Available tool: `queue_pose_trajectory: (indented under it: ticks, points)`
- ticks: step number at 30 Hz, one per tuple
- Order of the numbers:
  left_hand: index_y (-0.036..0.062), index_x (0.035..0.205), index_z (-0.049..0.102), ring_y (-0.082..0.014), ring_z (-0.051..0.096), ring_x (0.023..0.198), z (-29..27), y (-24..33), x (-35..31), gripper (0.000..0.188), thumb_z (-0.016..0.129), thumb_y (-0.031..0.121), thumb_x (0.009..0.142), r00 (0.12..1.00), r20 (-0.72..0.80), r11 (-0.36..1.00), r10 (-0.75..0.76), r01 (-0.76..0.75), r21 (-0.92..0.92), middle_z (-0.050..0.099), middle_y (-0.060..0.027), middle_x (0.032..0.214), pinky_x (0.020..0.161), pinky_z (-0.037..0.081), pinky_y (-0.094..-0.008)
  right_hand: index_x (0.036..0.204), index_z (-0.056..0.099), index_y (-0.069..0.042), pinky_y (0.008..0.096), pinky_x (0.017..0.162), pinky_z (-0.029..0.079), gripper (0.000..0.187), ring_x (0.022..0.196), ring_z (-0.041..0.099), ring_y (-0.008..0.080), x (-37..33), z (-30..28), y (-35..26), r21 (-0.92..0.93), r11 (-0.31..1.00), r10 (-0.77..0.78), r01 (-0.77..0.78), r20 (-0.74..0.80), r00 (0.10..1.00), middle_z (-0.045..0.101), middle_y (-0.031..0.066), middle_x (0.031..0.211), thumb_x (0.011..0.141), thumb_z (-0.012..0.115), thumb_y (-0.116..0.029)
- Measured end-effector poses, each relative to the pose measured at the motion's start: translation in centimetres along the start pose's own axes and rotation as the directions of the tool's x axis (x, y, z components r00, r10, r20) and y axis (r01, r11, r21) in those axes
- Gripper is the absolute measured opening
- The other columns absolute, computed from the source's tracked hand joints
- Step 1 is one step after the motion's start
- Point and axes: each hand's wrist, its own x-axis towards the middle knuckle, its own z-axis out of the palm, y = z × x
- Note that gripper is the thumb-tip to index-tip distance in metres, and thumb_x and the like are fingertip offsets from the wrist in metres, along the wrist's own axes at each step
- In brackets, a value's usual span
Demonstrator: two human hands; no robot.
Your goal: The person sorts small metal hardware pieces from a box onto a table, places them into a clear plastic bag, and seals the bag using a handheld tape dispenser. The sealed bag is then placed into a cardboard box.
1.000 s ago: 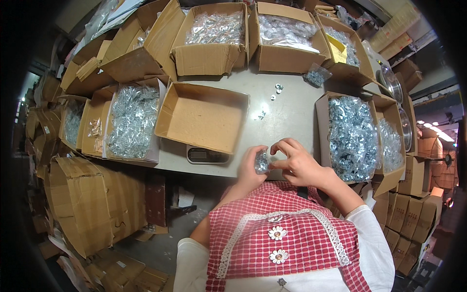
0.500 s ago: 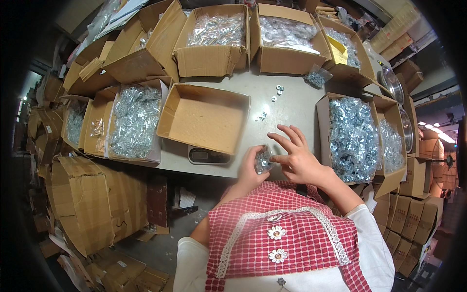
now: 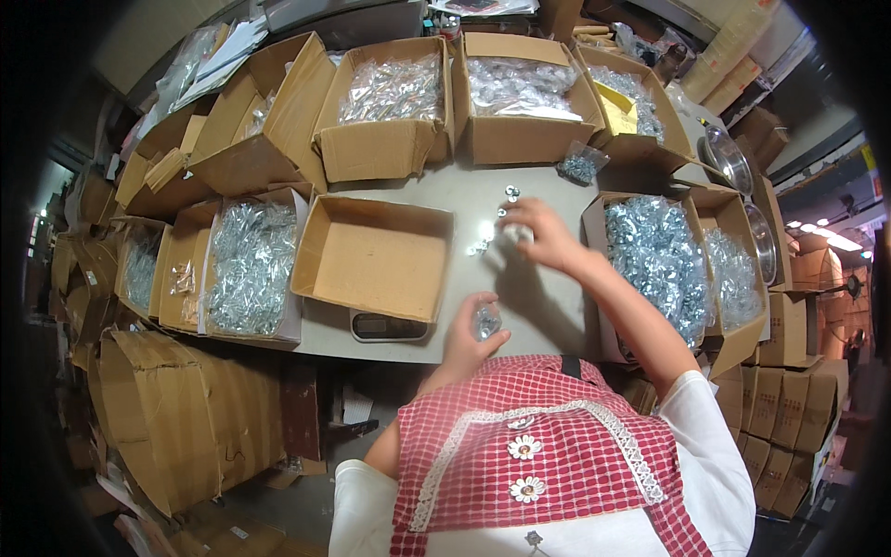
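My left hand is closed around a small clear plastic bag at the table's front edge. Shiny bits show through the plastic, too small to make out. Farther out, my right hand hangs low over the table, its fingers curled down toward the thumb. What they hold, if anything, is blurred and cannot be made out. Small shiny metal pieces lie just left of that hand, and a few more metal pieces lie beyond its fingertips.
Left of my hands, an open cardboard box sits tilted on a scale. A box of bagged metal parts stands at right, another box at left. Several filled boxes line the back, with a small bag of parts before them.
My right hand has moved from beside the bag, fingers spread, out to the loose metal pieces, fingers now curled. My left hand still holds the bag. The whole view has shifted slightly.
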Motion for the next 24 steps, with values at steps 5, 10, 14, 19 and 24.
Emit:
queue_pose_trajectory:
  ticks: [5, 10, 14, 19, 24]
  points:
    - [0.0086, 0.133, 0.062, -0.0194, 0.065, 0.103, 0.2, 0.5, 0.5, 0.056, 0.085, 0.012, 0.081, 0.997, -0.05, 0.991, 0.053, -0.047, 0.127, 0.065, -0.0072, 0.11, 0.091, 0.053, -0.0327, 0.128, 0.069, -0.005, 0.0495, 0.106, 0.051, 0.053, 0.125, 0.059, 0.045, 5.0, 0.3, 7.1, -0.31, 0.921, 0.236, -0.235, -0.035, 0.971, 0.063, 0.0249, 0.131, 0.076, 0.066, 0.0]
    - [0.01, 0.13, 0.065, -0.0213, 0.068, 0.102, 0.3, 1.3, 0.7, 0.053, 0.086, 0.013, 0.081, 0.996, -0.086, 0.98, 0.003, 0.014, 0.197, 0.068, -0.0074, 0.11, 0.09, 0.055, -0.0343, 0.116, 0.068, -0.004, 0.0502, 0.097, 0.054, 0.04, 0.115, 0.062, 0.0451, 5.6, 1.2, 7.4, -0.351, 0.932, 0.142, -0.094, 0.113, 0.983, 0.065, 0.0259, 0.115, 0.076, 0.066, 0.001]
    - [0.0104, 0.129, 0.065, -0.0205, 0.07, 0.1, 0.3, 1.8, 0.4, 0.052, 0.086, 0.012, 0.082, 0.996, -0.093, 0.97, -0.001, 0.023, 0.241, 0.068, -0.0067, 0.109, 0.089, 0.056, -0.0342, 0.101, 0.068, -0.001, 0.0516, 0.088, 0.056, 0.025, 0.098, 0.067, 0.0462, 4.6, 1.0, 6.4, -0.392, 0.911, 0.219, -0.125, 0.205, 0.954, 0.068, 0.026, 0.103, 0.076, 0.066, 0.001]
    - [0.0095, 0.13, 0.064, -0.0208, 0.07, 0.099, 0.2, 1.6, 0.6, 0.053, 0.085, 0.012, 0.082, 0.997, -0.08, 0.977, 0.023, -0.005, 0.213, 0.068, -0.0076, 0.109, 0.089, 0.056, -0.0336, 0.092, 0.068, 0.001, 0.0524, 0.082, 0.056, 0.018, 0.089, 0.069, 0.0463, 2.5, -0.2, 2.9, -0.406, 0.909, 0.261, -0.1, 0.364, 0.894, 0.07, 0.0256, 0.097, 0.075, 0.067, 0.0]
    - [0.0087, 0.132, 0.062, -0.0239, 0.07, 0.104, 0.3, 1.0, 0.6, 0.055, 0.085, 0.011, 0.082, 0.99, -0.087, 0.962, 0.114, -0.088, 0.259, 0.068, -0.0108, 0.113, 0.091, 0.055, -0.0345, 0.098, 0.07, -0.001, 0.0476, 0.08, 0.056, 0.024, 0.09, 0.069, 0.0426, -1.6, -2.5, -4.5, 0.09, 0.996, -0.032, 0.008, 0.273, 0.961, 0.069, 0.0211, 0.096, 0.079, 0.077, -0.013]
